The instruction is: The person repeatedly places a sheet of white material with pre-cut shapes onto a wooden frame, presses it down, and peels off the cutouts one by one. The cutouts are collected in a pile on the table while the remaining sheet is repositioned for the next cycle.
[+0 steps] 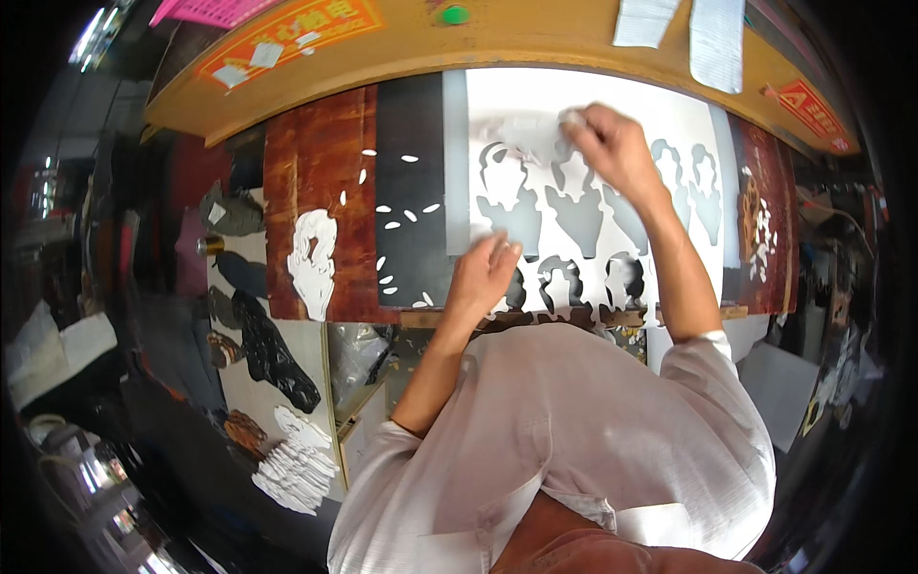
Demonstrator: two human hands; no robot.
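A white sheet (pixel 583 96) with rows of shoe-part-shaped cut-outs lies across the work board, its near edge hanging toward my body. Over its far part is my right hand (pixel 612 143), fingers closed at a pale, motion-smeared piece (pixel 526 134) whose kind I cannot make out. At the sheet's left edge, close to the nearest row of holes, my left hand (pixel 483 273) has its fingers curled together. What those fingers hold, if anything, is hidden. Grey and black backing shows through the holes.
A yellow machine beam (pixel 430 48) spans the far side. Small white offcuts (pixel 409 214) dot the black board (pixel 411 143). A stack of white cut pieces (pixel 312 258) rests on the red-brown board (pixel 320 153). More stacked pieces (pixel 296 474) sit at lower left.
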